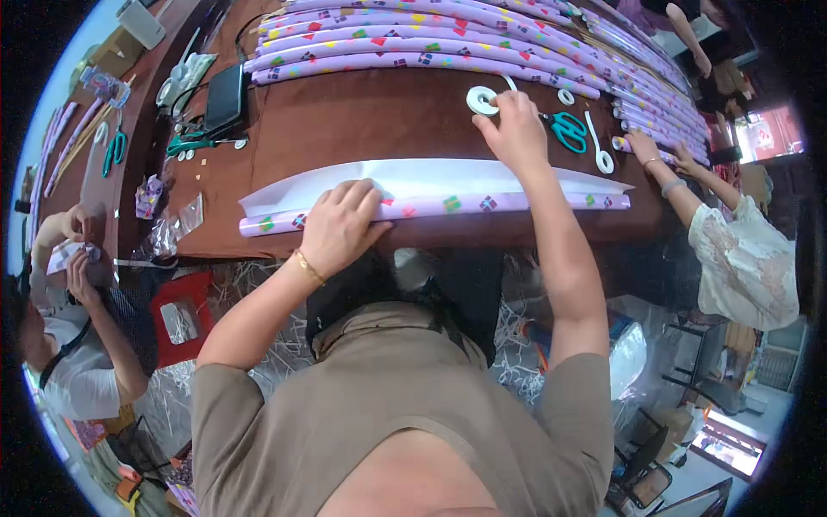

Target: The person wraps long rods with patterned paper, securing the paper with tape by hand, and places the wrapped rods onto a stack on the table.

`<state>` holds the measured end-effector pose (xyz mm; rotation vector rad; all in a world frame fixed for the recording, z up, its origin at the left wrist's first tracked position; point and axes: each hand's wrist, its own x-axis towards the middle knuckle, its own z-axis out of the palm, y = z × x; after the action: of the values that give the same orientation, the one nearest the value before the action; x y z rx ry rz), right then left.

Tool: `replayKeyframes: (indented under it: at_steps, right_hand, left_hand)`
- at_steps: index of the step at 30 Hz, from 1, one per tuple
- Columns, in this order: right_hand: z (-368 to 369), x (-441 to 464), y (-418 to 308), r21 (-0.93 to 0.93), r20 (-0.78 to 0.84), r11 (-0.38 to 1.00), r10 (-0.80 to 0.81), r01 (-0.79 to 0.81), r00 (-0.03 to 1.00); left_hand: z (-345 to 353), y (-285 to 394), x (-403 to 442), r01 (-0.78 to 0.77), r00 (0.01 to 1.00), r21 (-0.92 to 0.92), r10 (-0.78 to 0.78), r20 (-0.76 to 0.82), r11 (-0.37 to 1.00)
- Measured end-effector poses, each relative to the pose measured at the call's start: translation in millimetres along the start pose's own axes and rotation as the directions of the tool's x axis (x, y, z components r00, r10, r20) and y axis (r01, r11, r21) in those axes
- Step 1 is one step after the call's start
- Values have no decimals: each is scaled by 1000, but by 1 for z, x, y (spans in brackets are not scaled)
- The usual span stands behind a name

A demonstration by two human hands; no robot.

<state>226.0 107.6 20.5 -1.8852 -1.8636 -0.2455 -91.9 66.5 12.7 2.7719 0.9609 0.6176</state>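
Observation:
A partly rolled sheet of lilac wrapping paper (469,204), printed with coloured gift boxes, lies across the near side of the table, its white inner side facing up behind the roll. My left hand (343,221) lies on the roll left of its middle, fingers stretched out and pressing it down. Farther back, my right hand (517,129) pinches a white strip of tape (509,84) beside a roll of white tape (481,101). Green-handled scissors (568,132) lie just right of that hand.
Finished lilac paper rolls (413,60) are stacked along the back. Two smaller tape rolls (565,96) (605,162) lie at the right. A black case (226,99) stands at the left. One co-worker (741,250) handles rolls at right; another (77,345) sits at left.

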Motion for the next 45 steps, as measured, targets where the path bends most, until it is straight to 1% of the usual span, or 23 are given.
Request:
replayKeyframes:
  at_steps: [1, 3, 5, 7, 9, 10, 11, 13, 14, 15, 16, 17, 18, 20, 21, 22, 27, 35, 37, 38, 42, 43, 45]
  right_hand:
    - [9, 6, -1, 5, -1, 1000, -6, 6, 1000]
    - [28, 16, -2, -180, -5, 982, 62, -61, 998]
    - [45, 17, 7, -182, 3, 982, 46, -44, 999]
    - [47, 19, 7, -57, 46, 998, 39, -37, 998]
    - [40, 14, -4, 318, -32, 943, -98, 104, 995]
    - [29, 8, -20, 571, 104, 820, -14, -48, 995]
    - [20, 0, -35, 752, 262, 620, 29, -223, 965]
    - [12, -14, -55, 885, 419, 269, -102, -381, 902]
    - [5, -19, -64, 873, 462, 263, -168, -412, 871]
    - [7, -26, -71, 878, 454, 267, -203, -397, 867]
    - [6, -31, -78, 867, 453, 328, -207, -375, 867]
    - [5, -34, -84, 855, 449, 385, -215, -347, 868]
    - [5, -36, -88, 864, 444, 368, -242, -342, 863]
    - [8, -36, -89, 848, 320, 518, -326, -115, 890]
    - [5, -35, -93, 834, 249, 551, -348, -18, 904]
    - [5, -37, -97, 849, 266, 523, -313, -68, 912]
    - [6, -37, -98, 765, 185, 639, -341, 82, 922]
    - [11, -38, -95, 699, 159, 693, -392, 177, 906]
    - [13, -39, -93, 651, 164, 749, -294, 120, 942]
    - [14, -39, -92, 650, 168, 751, -291, 116, 942]
    - [17, -38, -86, 589, 143, 804, -195, 75, 970]
    - [20, -37, -86, 602, 114, 795, -175, 71, 978]
    - [25, -36, -82, 601, 93, 798, -118, 39, 989]
  left_hand:
    - [1, 1, 1, -2, 1000, -14, 2, 2, 1000]
    - [2, 2, 3, 20, 1000, -17, -20, 1, 1000]
    - [0, 2, 4, 68, 998, -85, -69, -10, 994]
    - [-1, 2, 5, 108, 993, -142, -114, -38, 984]
    - [-1, 0, 8, 152, 983, -201, -169, -67, 968]
    - [-2, -1, 8, 205, 974, -291, -225, -38, 934]
    - [-3, -2, 8, 259, 960, -377, -280, -3, 889]
    - [0, -7, 10, 322, 936, -436, -350, 16, 840]
    - [-2, -8, 13, 342, 908, -576, -419, 0, 742]
    - [-3, -7, 15, 343, 874, -700, -485, -6, 626]
    - [-5, -6, 17, 330, 862, -728, -506, -27, 601]
    - [-2, -5, 19, 345, 852, -718, -523, -30, 604]
    - [1, -6, 20, 308, 857, -717, -509, -76, 626]
    - [6, -7, 22, 259, 874, -678, -466, -138, 687]
    - [7, -10, 23, 249, 888, -638, -434, -149, 729]
    - [6, -9, 25, 252, 868, -648, -464, -176, 718]
    - [10, -1, 29, 235, 802, -655, -524, -287, 718]
    - [10, -1, 32, 262, 752, -695, -593, -287, 669]
    - [4, -1, 31, 244, 715, -741, -633, -298, 625]
    - [2, -2, 30, 264, 713, -765, -653, -255, 587]
    - [0, -8, 23, 258, 703, -648, -599, -383, 717]
    - [0, -6, 19, 224, 733, -650, -565, -379, 726]
    - [-2, 6, 10, 249, 688, -538, -538, -487, 805]
